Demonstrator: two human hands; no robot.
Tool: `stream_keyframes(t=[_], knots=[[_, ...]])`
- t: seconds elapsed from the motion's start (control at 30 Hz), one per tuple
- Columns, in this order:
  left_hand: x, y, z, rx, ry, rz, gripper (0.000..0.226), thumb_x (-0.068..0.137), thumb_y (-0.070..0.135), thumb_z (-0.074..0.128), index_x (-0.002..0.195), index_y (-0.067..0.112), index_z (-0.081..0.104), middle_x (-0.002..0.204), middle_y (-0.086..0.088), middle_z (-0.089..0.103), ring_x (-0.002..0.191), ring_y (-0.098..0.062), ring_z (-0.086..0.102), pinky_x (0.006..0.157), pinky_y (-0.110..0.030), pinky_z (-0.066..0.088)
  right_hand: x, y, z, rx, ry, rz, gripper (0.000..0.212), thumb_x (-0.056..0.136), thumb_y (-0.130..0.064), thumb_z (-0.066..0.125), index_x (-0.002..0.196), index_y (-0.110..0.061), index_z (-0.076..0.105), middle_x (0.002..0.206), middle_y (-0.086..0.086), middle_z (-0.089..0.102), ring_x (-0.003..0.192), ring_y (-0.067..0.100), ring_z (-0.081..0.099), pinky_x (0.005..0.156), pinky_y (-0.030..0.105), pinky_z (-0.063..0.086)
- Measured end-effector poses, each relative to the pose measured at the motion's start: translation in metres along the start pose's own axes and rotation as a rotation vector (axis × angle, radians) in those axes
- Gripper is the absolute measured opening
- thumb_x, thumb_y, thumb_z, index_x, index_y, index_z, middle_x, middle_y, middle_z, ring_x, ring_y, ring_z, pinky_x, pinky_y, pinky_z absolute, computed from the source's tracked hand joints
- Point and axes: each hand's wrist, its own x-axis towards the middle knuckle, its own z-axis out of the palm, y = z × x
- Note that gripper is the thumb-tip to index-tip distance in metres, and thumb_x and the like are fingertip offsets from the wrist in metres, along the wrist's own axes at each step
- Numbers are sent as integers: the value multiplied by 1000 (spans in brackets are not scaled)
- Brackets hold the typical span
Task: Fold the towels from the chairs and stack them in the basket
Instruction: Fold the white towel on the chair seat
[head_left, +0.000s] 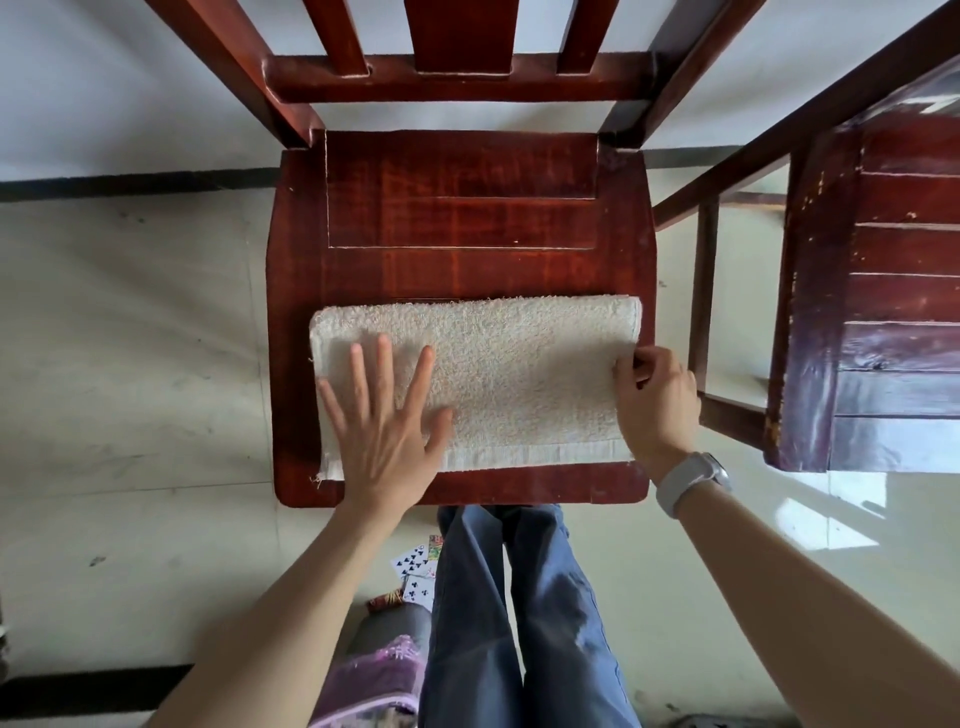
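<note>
On dark red chair seat (457, 218), folded towel (498, 364), pale tiled floor (130, 322)

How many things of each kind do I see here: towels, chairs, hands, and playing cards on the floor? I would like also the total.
Towels: 1, the white towel, folded on the seat.
Chairs: 2, the middle chair and the right chair.
Hands: 2, left hand flat on the towel, right hand pinching its edge.
Playing cards: at least 2 show; others are partly hidden.
Total: 7.
</note>
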Motion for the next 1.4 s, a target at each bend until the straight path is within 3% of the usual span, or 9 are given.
stream_keyframes(t=[0.33, 0.5, 0.7, 0.83, 0.93, 1.07, 1.13, 1.23, 1.4], knots=[[2, -6, -2, 1, -124, -38, 70, 84, 61, 28, 144, 28, 16, 154, -14, 12, 141, -39, 7, 107, -64, 12, 3, -21, -2, -100, -143, 140, 19, 87, -20, 45, 95, -4, 51, 100, 12, 55, 101, 32, 48, 89, 42, 38], [6, -3, -18, -111, -165, -55, 64, 83, 52, 43, 140, 25, 31, 153, -15, 20, 141, -38, 12, 106, -63, 16, -8, -29, -33, 323, -237, 169, 24, 86, -19, 58, 108, -11, 50, 85, 2, 56, 72, 18, 53, 60, 26, 46], [-9, 3, -58, -894, -10, -308, 28, 88, 16, 57, 116, 12, 60, 124, -5, 59, 121, -18, 50, 104, -26, 35, -33, -80, -60, 520, -528, 67, 23, 85, -8, 61, 108, -9, 56, 91, 6, 64, 84, 25, 64, 75, 43, 56], [-20, -4, -71, -1865, -248, -829, 23, 94, 28, 45, 100, 16, 64, 100, -4, 68, 100, -22, 61, 95, -39, 44, -65, -139, -40, 637, -787, 23, 39, 85, -2, 60, 119, -13, 45, 91, 12, 63, 82, 22, 67, 72, 33, 59], [-29, -15, -59, -2121, -235, -966, 51, 94, 51, 29, 119, 16, 56, 115, -8, 64, 113, -26, 55, 100, -44, 39, -75, -163, -13, 650, -863, 40, 34, 89, -3, 54, 118, -15, 45, 84, 9, 61, 77, 21, 65, 79, 35, 57], [-37, -17, -44, -1885, -132, -958, 55, 80, 51, 59, 124, 18, 52, 125, -3, 57, 116, -18, 53, 96, -39, 44, -55, -160, 14, 134, -468, -362, 28, 92, -7, 43, 116, -9, 58, 101, 0, 63, 82, 16, 60, 79, 23, 50], [-39, -16, -36, -1513, -63, -858, 39, 76, 45, 64, 106, 20, 62, 108, -3, 64, 101, -18, 60, 88, -41, 52, -40, -160, 20, -82, -335, -571, 30, 93, -12, 42, 119, -13, 58, 121, 3, 58, 111, 21, 51, 94, 29, 39], [-39, -12, -33, -1159, 65, -717, 28, 80, 37, 54, 74, 11, 61, 72, -11, 62, 68, -26, 56, 64, -35, 46, -23, -170, 32, -345, -395, -709, 36, 95, -25, 40, 130, -17, 47, 134, 2, 49, 129, 22, 34, 106, 46, 26], [-40, -13, -36, -1133, 201, -827, 20, 93, 17, 45, 94, 9, 64, 90, 2, 68, 87, -13, 62, 80, -28, 47, -19, -190, 53, -390, -466, -785, 25, 94, -28, 40, 95, -11, 57, 95, 4, 56, 90, 22, 50, 92, 41, 40]])
